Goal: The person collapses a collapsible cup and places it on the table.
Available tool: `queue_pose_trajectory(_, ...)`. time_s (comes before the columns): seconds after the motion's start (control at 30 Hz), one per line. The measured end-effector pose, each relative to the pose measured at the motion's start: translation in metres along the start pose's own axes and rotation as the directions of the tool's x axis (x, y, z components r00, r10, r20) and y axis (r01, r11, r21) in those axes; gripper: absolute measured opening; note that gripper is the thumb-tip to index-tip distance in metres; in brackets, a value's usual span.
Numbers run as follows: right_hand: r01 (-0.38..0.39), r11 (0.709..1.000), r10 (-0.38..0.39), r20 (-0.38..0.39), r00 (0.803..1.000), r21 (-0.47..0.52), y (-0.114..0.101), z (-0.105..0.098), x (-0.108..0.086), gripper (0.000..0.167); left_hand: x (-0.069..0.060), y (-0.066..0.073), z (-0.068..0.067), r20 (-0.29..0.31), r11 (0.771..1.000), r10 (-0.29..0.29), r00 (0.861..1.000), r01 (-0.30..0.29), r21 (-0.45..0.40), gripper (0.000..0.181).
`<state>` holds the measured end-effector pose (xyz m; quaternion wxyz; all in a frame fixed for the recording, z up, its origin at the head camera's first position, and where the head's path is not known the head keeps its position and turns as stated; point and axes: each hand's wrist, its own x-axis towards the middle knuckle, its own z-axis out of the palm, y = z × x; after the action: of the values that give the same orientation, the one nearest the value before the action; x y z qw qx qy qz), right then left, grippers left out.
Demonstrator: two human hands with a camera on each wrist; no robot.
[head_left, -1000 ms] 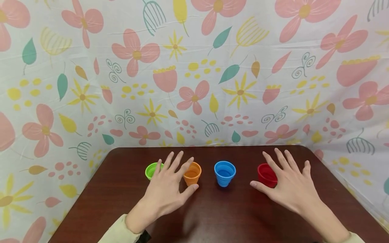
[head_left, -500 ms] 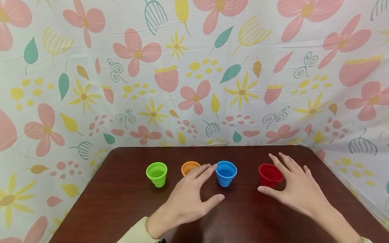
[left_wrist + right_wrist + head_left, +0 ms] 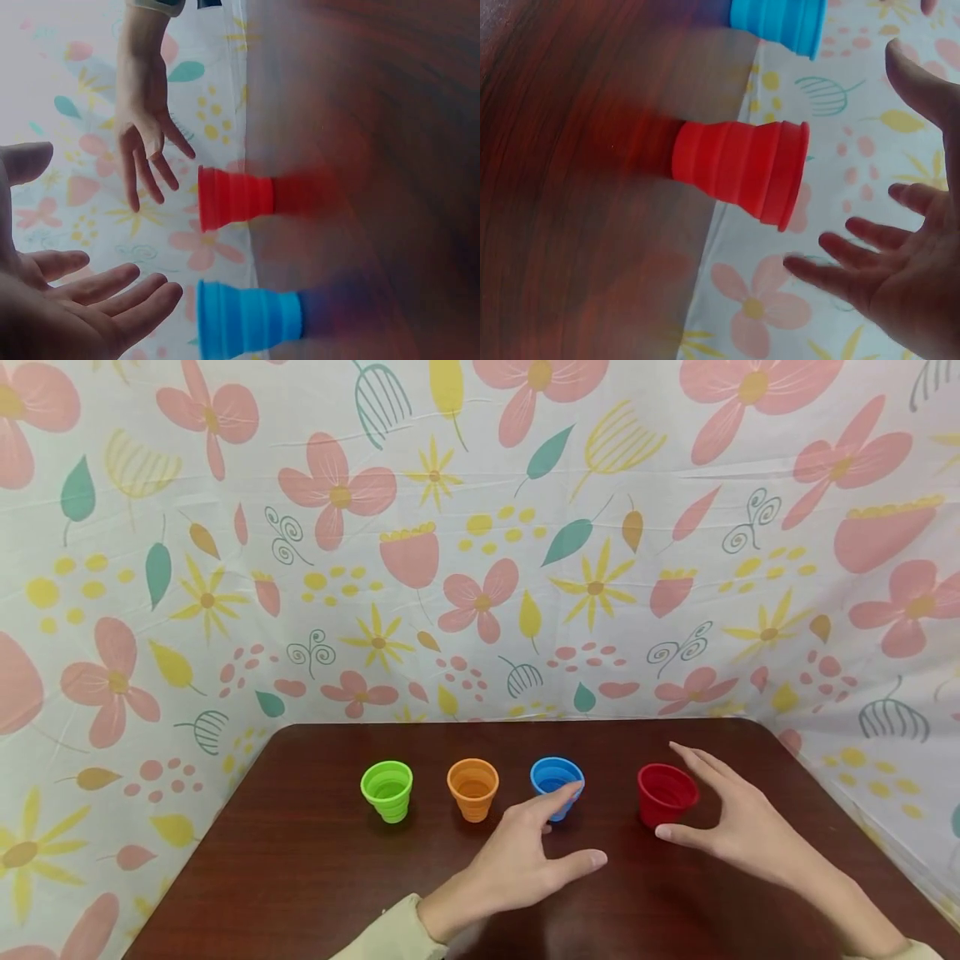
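Observation:
Four ridged cups stand upright in a row on a dark wooden table. From the left they are a green cup (image 3: 388,793), an orange cup (image 3: 473,792), a blue cup (image 3: 553,772) and a red cup (image 3: 662,800). My left hand (image 3: 521,852) hovers in front of the blue cup, fingers extended, hiding part of it in the head view. In the left wrist view it is apart from that cup. My right hand (image 3: 742,818) is just right of the red cup, thumb and fingers spread around its side. The right wrist view shows a gap between them.
The dark wooden table (image 3: 300,877) has rounded far corners. A white cloth (image 3: 480,527) printed with flowers and leaves hangs behind it and along both sides.
My left hand has moved right, from over the green and orange cups to the blue cup. My right hand has shifted slightly right and turned sideways beside the red cup. The cups stay put.

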<state>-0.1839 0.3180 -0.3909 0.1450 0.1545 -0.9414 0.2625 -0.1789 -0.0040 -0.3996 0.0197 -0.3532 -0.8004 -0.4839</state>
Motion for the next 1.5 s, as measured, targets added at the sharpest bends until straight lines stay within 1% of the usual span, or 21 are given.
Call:
queue_pose_trajectory(0.1, 0.03, 0.999, -0.03, -0.001, 1.0, 0.045, 0.008, 0.001, 0.001, 0.11, 0.005, -0.002, 0.008, 0.017, 0.996, -0.043, 0.999, 0.044, -0.078, 0.074)
queue_pose_trajectory(0.2, 0.03, 0.998, -0.031, 0.015, 0.999, 0.059, 0.014, 0.001, 0.0, 0.108, 0.01, -0.002, 0.015, 0.032, 0.986, -0.086, 0.996, 0.09, -0.139, 0.073)
queue_pose_trajectory(0.3, 0.022, 0.998, -0.024, 0.035, 0.999, 0.063, 0.019, -0.001, 0.001, 0.109, 0.015, -0.003, 0.022, 0.044, 0.975, -0.126, 0.991, 0.132, -0.18, 0.073)
queue_pose_trajectory(0.4, 0.009, 0.998, -0.011, 0.047, 0.999, 0.058, 0.025, -0.003, 0.003, 0.111, 0.02, -0.005, 0.028, 0.061, 0.966, -0.155, 0.986, 0.164, -0.2, 0.074)
queue_pose_trajectory(0.5, 0.017, 0.995, -0.023, 0.058, 0.998, 0.097, 0.033, -0.003, 0.006, 0.11, 0.024, -0.006, 0.034, 0.073, 0.964, -0.166, 0.983, 0.177, -0.2, 0.075)
queue_pose_trajectory(0.7, 0.016, 0.983, -0.033, 0.093, 0.995, 0.185, 0.048, -0.002, 0.01, 0.104, 0.034, -0.005, 0.045, 0.096, 0.962, -0.181, 0.979, 0.197, -0.191, 0.078)
queue_pose_trajectory(0.87, 0.016, 0.968, -0.048, 0.125, 0.991, 0.25, 0.056, -0.001, 0.015, 0.097, 0.04, -0.009, 0.053, 0.104, 0.964, -0.187, 0.977, 0.203, -0.174, 0.08)
queue_pose_trajectory(0.97, 0.0, 0.962, -0.042, 0.145, 0.989, 0.275, 0.06, -0.001, 0.017, 0.096, 0.044, -0.014, 0.059, 0.1, 0.969, -0.185, 0.978, 0.198, -0.145, 0.082)
queue_pose_trajectory(1.07, -0.013, 0.96, -0.037, 0.172, 0.984, 0.278, 0.064, -0.001, 0.019, 0.095, 0.049, -0.017, 0.064, 0.096, 0.973, -0.185, 0.978, 0.196, -0.122, 0.083)
queue_pose_trajectory(1.2, -0.015, 0.956, -0.047, 0.204, 0.978, 0.292, 0.07, 0.0, 0.023, 0.09, 0.054, -0.02, 0.068, 0.089, 0.972, -0.192, 0.977, 0.202, -0.12, 0.083)
queue_pose_trajectory(1.27, -0.014, 0.949, -0.058, 0.217, 0.975, 0.316, 0.072, 0.001, 0.024, 0.087, 0.056, -0.021, 0.069, 0.086, 0.971, -0.197, 0.976, 0.207, -0.123, 0.082)
queue_pose_trajectory(1.5, 0.012, 0.9, -0.133, 0.249, 0.959, 0.435, 0.078, 0.003, 0.03, 0.083, 0.061, -0.027, 0.075, 0.075, 0.967, -0.219, 0.973, 0.226, -0.117, 0.079)
